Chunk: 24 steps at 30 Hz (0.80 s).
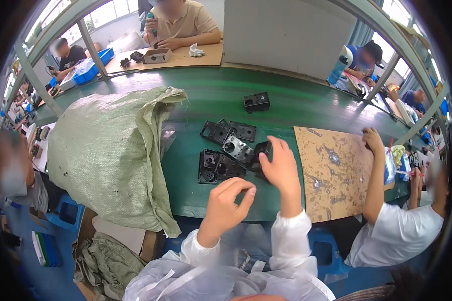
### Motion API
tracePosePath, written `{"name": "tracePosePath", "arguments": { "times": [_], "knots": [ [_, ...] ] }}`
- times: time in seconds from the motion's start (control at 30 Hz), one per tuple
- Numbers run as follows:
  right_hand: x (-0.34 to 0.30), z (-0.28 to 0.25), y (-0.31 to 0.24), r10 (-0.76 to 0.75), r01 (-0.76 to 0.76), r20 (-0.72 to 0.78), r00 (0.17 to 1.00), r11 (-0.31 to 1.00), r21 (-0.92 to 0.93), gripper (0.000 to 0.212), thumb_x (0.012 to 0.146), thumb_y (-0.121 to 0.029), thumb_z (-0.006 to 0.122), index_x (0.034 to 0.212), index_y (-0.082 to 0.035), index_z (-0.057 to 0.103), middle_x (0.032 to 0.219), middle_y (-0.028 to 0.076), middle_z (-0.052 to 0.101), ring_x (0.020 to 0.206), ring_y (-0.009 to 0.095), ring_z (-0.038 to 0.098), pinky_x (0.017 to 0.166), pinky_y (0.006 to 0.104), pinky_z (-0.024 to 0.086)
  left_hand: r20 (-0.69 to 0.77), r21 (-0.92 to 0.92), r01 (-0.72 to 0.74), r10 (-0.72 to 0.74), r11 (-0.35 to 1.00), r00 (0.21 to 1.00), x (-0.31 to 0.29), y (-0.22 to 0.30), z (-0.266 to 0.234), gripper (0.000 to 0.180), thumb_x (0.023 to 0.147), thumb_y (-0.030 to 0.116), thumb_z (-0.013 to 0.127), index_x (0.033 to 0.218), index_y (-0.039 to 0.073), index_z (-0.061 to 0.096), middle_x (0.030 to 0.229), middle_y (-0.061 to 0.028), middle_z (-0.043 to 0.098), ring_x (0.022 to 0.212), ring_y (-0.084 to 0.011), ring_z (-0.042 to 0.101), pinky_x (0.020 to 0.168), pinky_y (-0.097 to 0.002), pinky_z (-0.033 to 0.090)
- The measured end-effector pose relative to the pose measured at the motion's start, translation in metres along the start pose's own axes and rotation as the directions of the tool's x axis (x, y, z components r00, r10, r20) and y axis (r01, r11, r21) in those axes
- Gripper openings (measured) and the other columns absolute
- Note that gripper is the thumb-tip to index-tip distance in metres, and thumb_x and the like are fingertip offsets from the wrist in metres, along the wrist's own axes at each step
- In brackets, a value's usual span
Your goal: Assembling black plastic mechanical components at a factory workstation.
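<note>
On the green table before me lie several black plastic housings with round openings and recesses. My right hand [282,168] grips a tilted black plastic housing [260,149] at the right side of the group, thumb on the near side. Beside it lies a housing with a shinier, greyish face [236,148]. My left hand [227,204] is at the table's near edge, fingers curled and thumb tip by the index tip, with nothing visible in it. Closest to it are dark housings [228,167]. Farther back, one housing [256,102] sits apart.
A large pale green woven sack [105,150] fills the left of the table. To the right lies a stained brown board [331,175], with a co-worker's arm [375,175] over it. Blue stools [328,251] stand below. Other people work across the table and at both sides.
</note>
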State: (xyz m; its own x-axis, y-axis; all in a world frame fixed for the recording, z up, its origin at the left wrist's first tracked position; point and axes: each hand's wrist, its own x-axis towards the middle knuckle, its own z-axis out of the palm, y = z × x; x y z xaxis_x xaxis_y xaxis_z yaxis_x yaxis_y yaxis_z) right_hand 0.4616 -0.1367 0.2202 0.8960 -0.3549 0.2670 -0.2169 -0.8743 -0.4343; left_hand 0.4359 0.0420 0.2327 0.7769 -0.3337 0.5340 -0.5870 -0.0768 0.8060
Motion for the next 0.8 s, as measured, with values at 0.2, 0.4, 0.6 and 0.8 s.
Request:
{"name": "tracePosePath", "arguments": {
  "times": [0.2,0.4,0.6,0.8],
  "knots": [
    [-0.076,-0.009,-0.047,0.069,0.018,-0.107,0.992,0.756,0.655,0.032,0.083,-0.006,0.062,0.115,-0.003,0.063,0.105,0.013,0.068,0.086,0.024,0.065,0.079,0.0329,0.052,0.119,0.382,-0.085,0.043,0.92,0.992,-0.021,0.046,-0.07,0.014,0.073,0.002,0.07,0.088,0.003,0.067,0.088,-0.0056,0.068,0.075,-0.0217,0.061,0.071,-0.0304,0.049],
    [-0.078,0.023,-0.061,-0.06,0.084,-0.063,0.996,0.508,0.857,0.02,0.084,0.0,0.062,0.103,0.001,0.068,0.091,0.009,0.07,0.072,0.019,0.062,0.071,0.0277,0.052,0.306,0.583,-0.127,-0.072,0.803,0.949,-0.007,0.086,-0.151,0.016,0.072,0.0,0.068,0.087,0.004,0.068,0.086,-0.0067,0.066,0.072,-0.0227,0.058,0.068,-0.0308,0.048],
    [-0.074,0.033,-0.068,-0.131,0.078,-0.025,0.991,0.418,0.905,0.014,0.085,-0.001,0.062,0.097,0.001,0.069,0.088,0.008,0.071,0.069,0.017,0.06,0.068,0.0265,0.05,0.42,0.7,-0.321,-0.004,0.638,0.908,0.144,0.06,-0.162,0.008,0.084,0.005,0.061,0.089,0.0,0.065,0.08,-0.0094,0.065,0.068,-0.0228,0.057,0.065,-0.0315,0.046],
    [-0.072,0.031,-0.065,-0.129,0.092,-0.046,0.991,0.384,0.919,0.012,0.085,-0.003,0.062,0.094,0.002,0.069,0.086,0.007,0.071,0.068,0.016,0.059,0.065,0.0255,0.049,0.487,0.873,-0.42,-0.405,0.246,0.774,0.293,-0.073,-0.117,0.028,0.087,0.024,0.066,0.098,-0.001,0.071,0.094,-0.0132,0.073,0.084,-0.0316,0.067,0.078,-0.04,0.053]
  ]
}}
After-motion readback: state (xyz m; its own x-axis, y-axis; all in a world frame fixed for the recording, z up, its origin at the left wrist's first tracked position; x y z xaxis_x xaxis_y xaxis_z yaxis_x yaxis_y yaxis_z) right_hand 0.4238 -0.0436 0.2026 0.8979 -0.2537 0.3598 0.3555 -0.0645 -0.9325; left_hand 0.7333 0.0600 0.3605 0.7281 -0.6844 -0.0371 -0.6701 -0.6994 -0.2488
